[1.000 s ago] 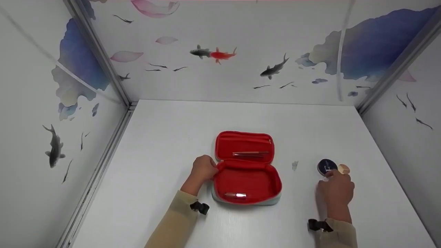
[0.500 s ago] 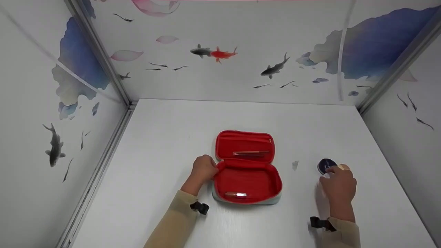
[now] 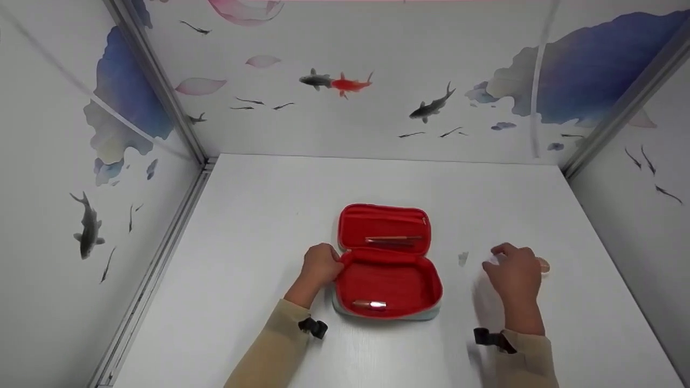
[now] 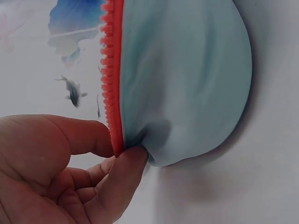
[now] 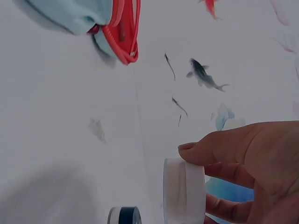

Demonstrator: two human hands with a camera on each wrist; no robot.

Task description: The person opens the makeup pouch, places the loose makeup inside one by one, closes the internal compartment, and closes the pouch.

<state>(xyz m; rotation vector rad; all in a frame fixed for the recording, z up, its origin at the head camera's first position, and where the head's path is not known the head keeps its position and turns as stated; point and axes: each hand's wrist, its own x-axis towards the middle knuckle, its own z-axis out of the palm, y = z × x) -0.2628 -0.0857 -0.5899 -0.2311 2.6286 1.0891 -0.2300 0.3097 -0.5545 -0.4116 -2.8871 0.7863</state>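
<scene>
My left hand [image 3: 322, 264] pinches the left rim of an opened zip case [image 3: 388, 285], red inside and light blue outside. Up close in the left wrist view, thumb and fingers hold the red zipper edge [image 4: 112, 79]. A short brush with a shiny metal band [image 3: 370, 305] lies in the case's base, and thin brushes [image 3: 393, 238] lie in its lid. On the right, my right hand [image 3: 515, 275] grips a small white round jar [image 5: 184, 191] by its sides, above the table. Beneath it is a dark-banded round container [image 5: 125, 216], hidden by the hand in the head view.
A small beige piece [image 3: 544, 265] lies just right of the right hand. A greyish mark [image 3: 463, 259] shows on the white table [image 3: 269, 205] between case and right hand. White walls with painted fish [image 3: 350, 84] enclose the back and sides.
The right hand has come up and moved left with the white jar, away from the beige piece. The left hand has kept its hold on the case's rim.
</scene>
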